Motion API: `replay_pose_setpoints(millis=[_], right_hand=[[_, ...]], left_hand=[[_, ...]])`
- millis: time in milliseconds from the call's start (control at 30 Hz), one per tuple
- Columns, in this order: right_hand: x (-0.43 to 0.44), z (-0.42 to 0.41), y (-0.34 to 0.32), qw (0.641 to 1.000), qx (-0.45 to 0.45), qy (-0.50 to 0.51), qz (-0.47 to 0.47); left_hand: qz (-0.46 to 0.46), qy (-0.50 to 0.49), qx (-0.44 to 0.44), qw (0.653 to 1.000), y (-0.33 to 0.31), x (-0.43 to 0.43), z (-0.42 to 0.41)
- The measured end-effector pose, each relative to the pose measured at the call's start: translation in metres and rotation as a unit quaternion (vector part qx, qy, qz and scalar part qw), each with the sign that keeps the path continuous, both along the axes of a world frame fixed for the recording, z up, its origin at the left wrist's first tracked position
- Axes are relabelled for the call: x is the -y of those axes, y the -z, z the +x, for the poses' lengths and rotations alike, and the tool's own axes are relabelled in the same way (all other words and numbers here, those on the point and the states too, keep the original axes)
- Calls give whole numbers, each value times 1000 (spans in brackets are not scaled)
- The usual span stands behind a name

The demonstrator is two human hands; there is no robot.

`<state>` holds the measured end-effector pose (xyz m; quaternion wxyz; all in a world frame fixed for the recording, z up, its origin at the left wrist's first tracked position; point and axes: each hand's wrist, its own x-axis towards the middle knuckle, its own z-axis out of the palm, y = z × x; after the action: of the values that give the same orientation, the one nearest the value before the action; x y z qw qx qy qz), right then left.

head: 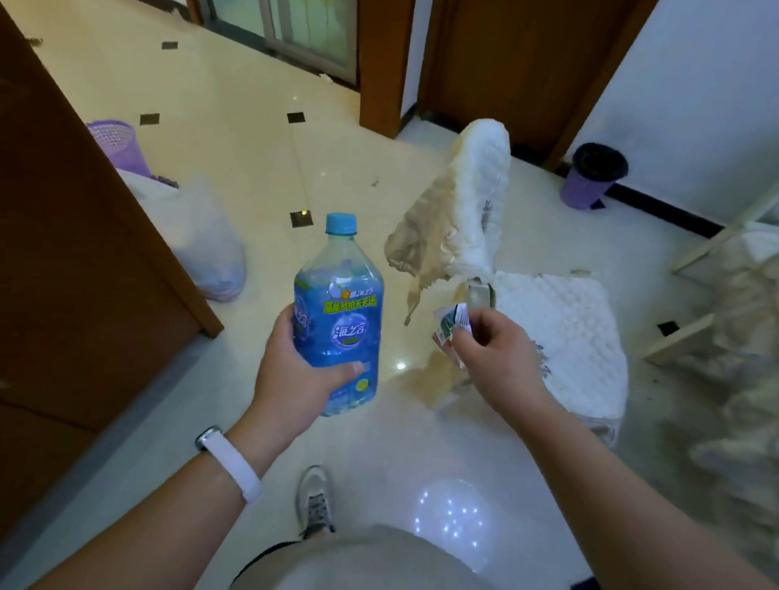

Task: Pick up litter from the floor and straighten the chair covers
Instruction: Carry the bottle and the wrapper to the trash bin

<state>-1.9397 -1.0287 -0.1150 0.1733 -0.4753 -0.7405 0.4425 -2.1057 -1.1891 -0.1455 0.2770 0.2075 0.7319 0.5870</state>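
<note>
Floor (pixel 234 104): glossy pale tiles with small dark inset squares, spread across the whole view.
Wooden panel (pixel 48 262): brown, filling the 9 o'clock side.
Chair (pixel 559 339): at 3 o'clock, with a white quilted seat.
Chair cover (pixel 479 184): on the chair back at 1 o'clock, sitting crooked with a beige flap drooping off it.
Plastic bag (pixel 207 239): translucent, on the floor at 9 o'clock beside the wooden panel.
Bottle (pixel 338 309): clear plastic with a blue label and blue cap, upright at centre, lifted off the floor.
Left hand (pixel 293 380): at 7 o'clock, fingers and thumb wrapped round the bottle's lower half.
Right hand (pixel 495 357): at 4 o'clock, fingertips pinching the wrappers.
Bin (pixel 589 181): purple with a black liner, at 2 o'clock by the wall.
Basket (pixel 116 145): purple, at 10 o'clock.
Wrappers (pixel 451 324): crumpled, held in front of the chair.
</note>
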Motion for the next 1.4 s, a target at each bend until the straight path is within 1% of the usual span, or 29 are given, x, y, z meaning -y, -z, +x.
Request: replay_pose_setpoints(millis=[133,233,300,433,633,767,1000,1100,1200,1400], right_hand=[[-31,-66,-9,999,-10,34,17],[-45,-101,-5,999,18,39,27],[-56,-119,-3,999,26,36,19],[-94,-158,0,998,9,56,3],[-178,-222,14,998,-9,66,-22],[-253,-270,15,996,-25,81,-12],[-374,-314,4,993,-39,111,-13],[-409,-330,-1,989,-60,137,-7],[-439,-347,-2,988,-50,146,-7],[-496,-383,3,974,-41,220,-20]], left_hand=[[15,30,-1,999,-11,-40,-73],[15,38,-2,999,-13,-66,-116],[15,44,0,999,-15,-84,-140],[6,58,1,998,-11,-125,-181],[-28,71,-16,997,-2,-207,-243],[-37,87,-25,995,-10,-279,-289],[-41,137,-71,987,-37,-400,-348],[-51,156,-75,984,-44,-435,-367],[-61,185,-72,978,-47,-475,-394],[-56,263,-68,961,-32,-568,-444]])
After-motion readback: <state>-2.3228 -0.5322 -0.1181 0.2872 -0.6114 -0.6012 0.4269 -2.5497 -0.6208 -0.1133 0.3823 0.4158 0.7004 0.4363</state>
